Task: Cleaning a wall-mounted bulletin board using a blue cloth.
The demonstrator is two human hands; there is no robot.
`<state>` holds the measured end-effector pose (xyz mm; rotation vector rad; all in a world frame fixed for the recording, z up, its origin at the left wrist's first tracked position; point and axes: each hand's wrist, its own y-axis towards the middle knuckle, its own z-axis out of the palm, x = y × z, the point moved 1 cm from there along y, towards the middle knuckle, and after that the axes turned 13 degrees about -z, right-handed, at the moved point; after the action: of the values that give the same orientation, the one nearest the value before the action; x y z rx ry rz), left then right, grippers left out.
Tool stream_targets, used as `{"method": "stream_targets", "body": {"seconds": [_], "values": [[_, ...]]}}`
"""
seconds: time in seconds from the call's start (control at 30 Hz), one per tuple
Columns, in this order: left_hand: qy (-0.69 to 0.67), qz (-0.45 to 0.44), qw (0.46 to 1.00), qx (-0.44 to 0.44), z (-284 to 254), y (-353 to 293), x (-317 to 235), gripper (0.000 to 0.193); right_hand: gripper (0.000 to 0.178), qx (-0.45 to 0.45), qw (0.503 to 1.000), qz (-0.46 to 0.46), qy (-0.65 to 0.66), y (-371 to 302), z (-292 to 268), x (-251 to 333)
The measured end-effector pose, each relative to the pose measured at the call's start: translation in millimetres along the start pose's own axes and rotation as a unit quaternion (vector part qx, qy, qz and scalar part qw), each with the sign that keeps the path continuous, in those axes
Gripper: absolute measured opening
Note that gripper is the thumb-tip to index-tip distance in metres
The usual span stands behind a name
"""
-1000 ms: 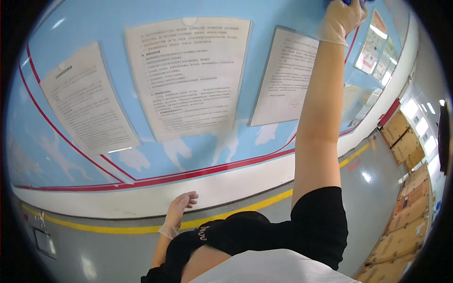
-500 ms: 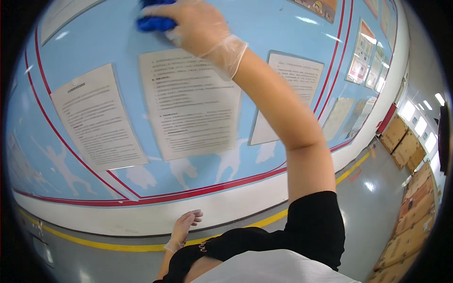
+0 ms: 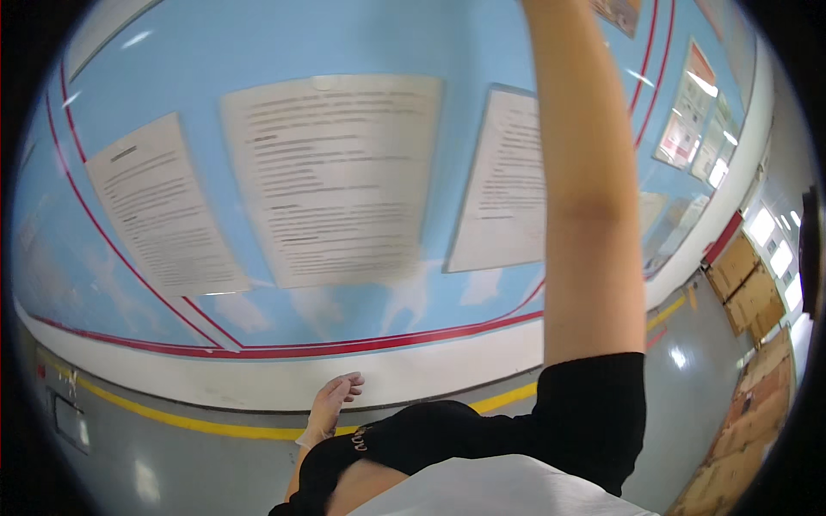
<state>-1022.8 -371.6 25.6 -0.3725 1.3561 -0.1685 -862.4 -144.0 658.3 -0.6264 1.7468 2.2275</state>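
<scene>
Left hand (image 3: 334, 401): held low in front of the white wall base (image 3: 215, 376), fingers loosely curled, nothing seen to be grasped. A pale, thin glove is worn, its cuff bunched at the wrist. Right hand: cut off by the upper edge, so whether anything is clenched there cannot be told. The right arm (image 3: 594, 215) is stretched straight up before the panel, bare below a black sleeve (image 3: 592, 417).

Wall panel (image 3: 198, 73): directly ahead, most of the view filled by it. Light blue, smooth and glossy; streaks of glare are thrown back at upper left and upper right. A soft, darker shade is seen near the top middle. Three printed white sheets are mounted in a row: left sheet (image 3: 168, 206), middle sheet (image 3: 331, 181), which is the largest, and right sheet (image 3: 499, 185), partly covered by the arm. Print is blurred. Pale silhouettes (image 3: 406, 297) are borne below them; the lower border is marked by a dark red band (image 3: 379, 349).

Farther out: grey floor (image 3: 215, 469), crossed by a yellow line (image 3: 185, 421); brown cartons (image 3: 748, 413) stacked at far right.
</scene>
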Motion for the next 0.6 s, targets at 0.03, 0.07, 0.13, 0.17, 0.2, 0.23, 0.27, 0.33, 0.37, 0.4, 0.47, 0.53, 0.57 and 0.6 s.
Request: {"method": "stream_targets", "body": {"seconds": [0.03,0.07,0.13,0.17,0.2,0.23,0.27,0.33,0.37,0.4,0.47,0.53,0.57,0.6], "values": [[0.005,-0.003,1.000,0.007,5,2,-2,0.037,0.026,-0.020,0.994,0.061,0.084,-21,-16,14],[0.017,-0.002,1.000,0.024,8,5,-4,0.037,0.027,-0.042,0.978,0.122,0.161,-46,-30,24],[0.031,-0.011,0.999,0.031,15,11,-11,0.037,0.031,-0.064,0.973,0.096,0.199,-93,-10,39],[0.047,-0.002,0.999,0.022,15,15,-14,0.036,0.036,-0.093,0.967,0.060,0.230,-113,-11,41],[0.065,0.008,0.998,0.017,15,20,-18,0.036,0.036,-0.088,0.970,0.061,0.217,-132,-21,34],[0.074,0.015,0.997,0.012,14,26,-20,0.034,0.041,-0.076,0.960,-0.022,0.270,-151,-32,29],[0.082,0.013,0.996,0.021,15,30,-22,0.034,0.046,-0.060,0.939,-0.104,0.322,-164,-42,19],[0.073,0.018,0.997,0.008,18,32,-23,0.034,0.050,-0.026,0.922,-0.197,0.331,-186,-46,-13],[0.064,0.020,0.998,0.007,20,32,-20,0.034,0.054,-0.001,0.891,-0.293,0.347,-198,-43,-28],[0.065,0.017,0.998,0.007,25,31,-21,0.034,0.056,0.052,0.897,-0.324,0.296,-208,-34,-54],[0.050,0.010,0.999,-0.006,28,28,-18,0.034,0.039,0.223,0.847,0.025,0.482,-210,-35,-83],[0.043,0.029,0.999,0.005,35,26,-18,0.035,0.033,0.122,0.880,0.100,0.448,-228,-17,-152],[0.046,0.030,0.998,0.010,36,28,-16,0.035,0.034,-0.034,0.977,-0.128,0.167,-257,12,-207],[0.044,0.029,0.999,0.007,35,30,-13,0.035,0.040,0.036,0.995,-0.091,-0.005,-268,29,-277]]}}
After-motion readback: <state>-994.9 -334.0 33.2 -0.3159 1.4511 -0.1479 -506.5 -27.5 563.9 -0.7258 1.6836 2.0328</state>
